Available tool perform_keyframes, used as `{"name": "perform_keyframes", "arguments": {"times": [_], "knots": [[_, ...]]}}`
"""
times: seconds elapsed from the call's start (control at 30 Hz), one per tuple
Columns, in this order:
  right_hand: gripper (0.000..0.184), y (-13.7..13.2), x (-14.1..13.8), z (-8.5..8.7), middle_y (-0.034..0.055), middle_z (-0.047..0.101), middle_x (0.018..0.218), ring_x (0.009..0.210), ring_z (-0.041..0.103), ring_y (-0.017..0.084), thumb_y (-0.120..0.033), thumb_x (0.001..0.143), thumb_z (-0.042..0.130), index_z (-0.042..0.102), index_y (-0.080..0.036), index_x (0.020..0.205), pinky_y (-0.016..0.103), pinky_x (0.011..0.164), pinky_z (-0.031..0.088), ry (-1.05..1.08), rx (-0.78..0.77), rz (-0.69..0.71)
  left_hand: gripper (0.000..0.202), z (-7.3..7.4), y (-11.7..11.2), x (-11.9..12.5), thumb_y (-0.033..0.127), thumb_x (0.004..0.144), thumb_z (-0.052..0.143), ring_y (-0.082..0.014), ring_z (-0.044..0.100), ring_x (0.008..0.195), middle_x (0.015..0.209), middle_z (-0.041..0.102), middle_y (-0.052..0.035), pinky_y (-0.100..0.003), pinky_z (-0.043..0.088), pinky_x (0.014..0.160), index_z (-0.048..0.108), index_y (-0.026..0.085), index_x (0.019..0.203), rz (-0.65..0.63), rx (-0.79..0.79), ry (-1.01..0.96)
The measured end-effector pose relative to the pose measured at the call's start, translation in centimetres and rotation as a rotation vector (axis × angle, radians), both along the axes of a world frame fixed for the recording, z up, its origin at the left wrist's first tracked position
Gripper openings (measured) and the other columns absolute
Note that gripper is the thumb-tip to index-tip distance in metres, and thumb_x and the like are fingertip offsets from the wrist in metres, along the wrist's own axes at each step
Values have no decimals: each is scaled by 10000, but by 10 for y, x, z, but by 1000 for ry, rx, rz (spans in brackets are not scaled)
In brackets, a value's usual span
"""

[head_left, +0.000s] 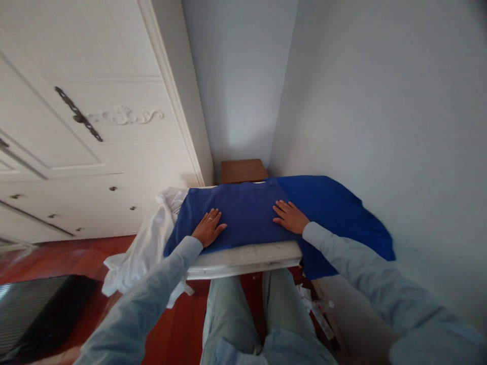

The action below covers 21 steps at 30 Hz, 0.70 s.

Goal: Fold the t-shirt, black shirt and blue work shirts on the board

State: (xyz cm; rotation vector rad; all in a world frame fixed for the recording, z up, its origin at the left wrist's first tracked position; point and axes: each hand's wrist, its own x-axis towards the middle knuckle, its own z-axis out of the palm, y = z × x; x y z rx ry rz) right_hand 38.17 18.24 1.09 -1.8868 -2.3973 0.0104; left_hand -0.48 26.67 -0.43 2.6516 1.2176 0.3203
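Observation:
A blue cloth point(247, 213) lies spread over a narrow white padded board point(247, 257); it looks like a garment, though its exact kind is unclear. My left hand point(208, 226) rests flat on its left part, fingers stretched out, a ring on one finger. Toward the right, my right hand point(291, 217) presses flat on the same cloth with its fingers spread. Brighter blue fabric point(327, 208) continues past my right hand and hangs over the board's right end. Neither hand grips anything.
White fabric point(146, 243) hangs off the board's left end. A white wardrobe point(114, 147) stands at the left, and grey walls meet behind. In the corner is a brown wooden surface point(244, 171). A dark flat object point(49, 314) lies on the red wooden floor point(178, 324).

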Motion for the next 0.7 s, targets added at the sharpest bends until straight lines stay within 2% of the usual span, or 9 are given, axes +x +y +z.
{"name": "perform_keyframes", "arguments": {"times": [0.07,0.17,0.27,0.33,0.4,0.47,0.6,0.7], "knots": [[615,-10,7,6,190,420,1589,1501,332,354,-524,1011,416,508,-147,1488,574,1218,257,54,27,-66,665,10,-11,-21,582,990,363,-344,305,1517,1571,454,-192,-550,274,1220,521,122,1444,61,31,-37],[691,-35,15,10,202,405,1597,1505,325,353,-579,997,395,462,-125,1512,557,1219,274,181,109,-114,665,27,-37,-74,601,954,421,-360,376,1480,1526,507,-201,-541,323,1197,553,123,1397,209,105,-135],[782,-69,25,6,231,447,1561,1467,393,361,-637,957,427,430,-92,1518,537,1198,332,317,188,-201,690,37,-69,-130,647,883,501,-363,623,1235,1327,655,-218,-494,481,1061,611,113,1307,473,71,-221],[817,-88,36,0,238,546,1471,1364,518,386,-667,905,490,454,-101,1493,555,1132,413,383,201,-340,698,38,-88,-155,677,804,581,-341,708,1019,1162,727,-187,-453,553,918,657,125,1225,612,-4,-264],[823,-99,48,-5,233,659,1316,1174,651,393,-675,840,560,521,-100,1427,553,1022,502,438,145,-475,667,37,-100,-164,680,739,644,-305,720,881,1043,757,-140,-408,566,814,693,155,1146,665,-83,-316],[771,-102,56,-7,204,727,1163,997,714,368,-652,785,621,597,-112,1334,515,911,557,493,52,-566,615,36,-103,-162,672,698,687,-272,710,806,962,770,-103,-370,555,759,717,182,1069,682,-143,-388],[586,-99,58,1,144,770,1000,733,732,286,-583,734,696,692,-162,1141,426,755,570,623,-94,-637,510,36,-91,-147,627,650,748,-227,681,712,824,768,-57,-316,521,688,750,205,936,721,-206,-559],[465,-98,56,9,99,773,836,562,682,224,-538,714,728,723,-172,1000,374,653,540,692,-164,-646,364,36,-80,-144,540,640,755,-212,653,656,708,742,-33,-302,492,655,750,213,799,721,-227,-628]]}}
